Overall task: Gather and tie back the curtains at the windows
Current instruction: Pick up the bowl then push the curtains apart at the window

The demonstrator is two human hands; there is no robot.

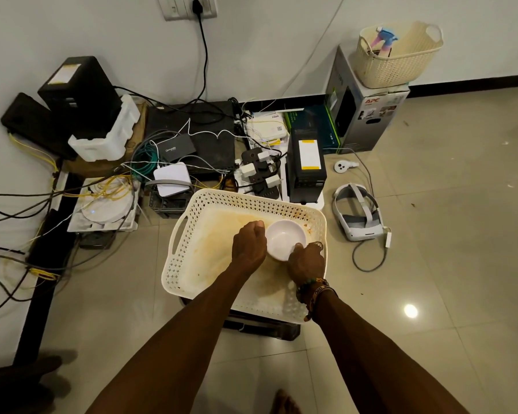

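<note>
The large basket (237,201) is cream, its walls pierced in a lattice pattern, its bottom smeared with brown-orange stains. The bowl (286,239) is plain white. The small basket (401,67) is cream with a woven pattern. The floor (461,249) is glossy beige tile. The headset (359,224) is white and grey. The thin cables (114,189) are yellow, the coiled cord (145,162) green.

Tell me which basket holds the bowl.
The shallow near basket: the bowl is in it; the tall basket on the box holds a spray bottle.

Glossy white bowl (285,240), perforated plastic basket (245,204), shiny tiled floor (431,264).
</note>
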